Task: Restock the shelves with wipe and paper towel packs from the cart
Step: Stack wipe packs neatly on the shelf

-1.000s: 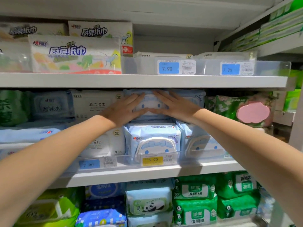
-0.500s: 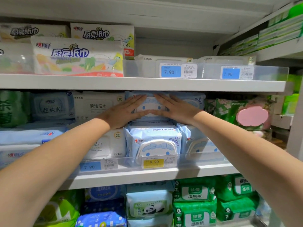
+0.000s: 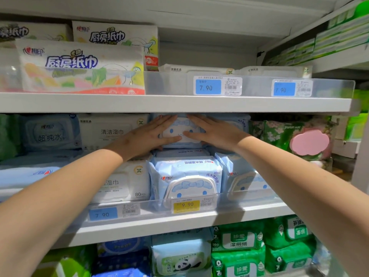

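A light blue wipe pack (image 3: 180,132) with a cartoon lid stands on top of another blue wipe pack (image 3: 185,180) on the middle shelf (image 3: 179,220). My left hand (image 3: 147,136) lies flat against the upper pack's left side, fingers straight. On its right side my right hand (image 3: 211,132) presses flat in the same way. The fingertips of both hands reach up under the shelf above. The cart is out of view.
White wipe packs (image 3: 111,132) stand left of the blue ones, a green floral pack (image 3: 287,136) to the right. Kitchen paper towel packs (image 3: 79,68) sit on the top shelf (image 3: 179,104). Green and panda wipe packs (image 3: 237,244) fill the lower shelf. Price tags line the shelf fronts.
Both hands stay flat on the upper blue pack. The view has drawn slightly closer to the shelf; the pack has hardly shifted.
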